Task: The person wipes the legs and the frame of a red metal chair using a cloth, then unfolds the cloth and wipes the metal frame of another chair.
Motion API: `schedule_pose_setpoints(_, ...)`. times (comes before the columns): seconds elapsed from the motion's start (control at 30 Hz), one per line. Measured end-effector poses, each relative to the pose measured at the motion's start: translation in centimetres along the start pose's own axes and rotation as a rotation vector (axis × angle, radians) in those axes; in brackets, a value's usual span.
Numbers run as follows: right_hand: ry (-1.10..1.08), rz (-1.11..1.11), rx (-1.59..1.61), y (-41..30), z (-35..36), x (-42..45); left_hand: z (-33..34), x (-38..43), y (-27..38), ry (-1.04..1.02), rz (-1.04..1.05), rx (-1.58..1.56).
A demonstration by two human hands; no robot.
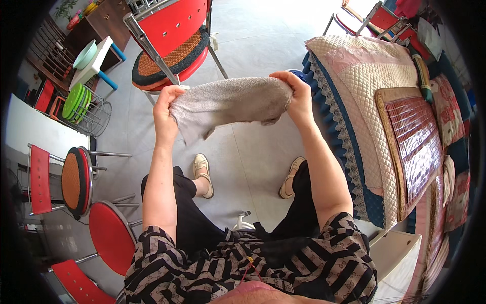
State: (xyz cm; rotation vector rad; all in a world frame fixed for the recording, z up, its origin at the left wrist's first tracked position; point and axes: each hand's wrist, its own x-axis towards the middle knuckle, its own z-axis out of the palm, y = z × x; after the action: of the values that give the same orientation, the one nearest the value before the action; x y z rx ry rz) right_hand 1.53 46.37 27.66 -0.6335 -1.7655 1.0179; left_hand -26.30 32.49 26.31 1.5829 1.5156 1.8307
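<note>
A grey cloth [235, 100] with darker, dirty-looking patches is stretched between my two hands, above the floor and in front of my knees. My left hand [167, 112] grips its left end, the thumb and fingers pinched at the upper corner. At the other end my right hand [298, 95] holds the upper right corner. The lower edge hangs loose and uneven, with a dark flap near the middle. Both feet, in cream shoes, rest on the floor below.
A red chair [172, 22] with a woven cushion stands just beyond the cloth. More red chairs [112, 235] line the left side, near a wire rack [100, 117] of green plates or lids. On the right is a sofa with a quilted cover [364, 79] and a bead mat [414, 133].
</note>
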Motion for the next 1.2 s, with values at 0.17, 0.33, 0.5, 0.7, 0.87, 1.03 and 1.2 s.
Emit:
schedule_pose_setpoints(0.17, -0.143, 0.292, 0.443, 2.9, -1.0, -0.3, -1.4, 0.6, 0.2, -0.078, -0.178, -0.117)
schedule_pose_setpoints(0.33, 0.141, 0.775, 0.82, 2.0, 0.0, -0.5, -1.3, 0.4, 2.0, -0.087, -0.266, -0.47)
schedule_pose_setpoints(0.5, 0.004, 0.707, 0.968, -1.8, 2.1, -1.4, -1.5, 1.0, 0.3, -0.239, -0.249, -0.518)
schedule_pose_setpoints(0.7, -0.674, 0.406, 0.873, -5.1, 7.9, -3.0, -2.6, 2.1, -1.9, -0.322, -0.369, -0.415)
schedule_pose_setpoints(0.87, -0.373, -0.589, -0.586, -8.9, 5.3, -0.8, -4.3, 3.8, 1.2, -0.391, -0.345, -0.38)
schedule_pose_setpoints(1.03, -0.202, -0.708, -0.537, -11.1, 4.7, 1.4, -6.5, 6.5, -1.8, 0.112, -0.192, -0.236)
schedule_pose_setpoints(1.2, -0.111, -0.6, -0.477, -9.2, 2.1, 2.4, -6.3, 12.7, -0.8, 0.341, 0.09, 0.002)
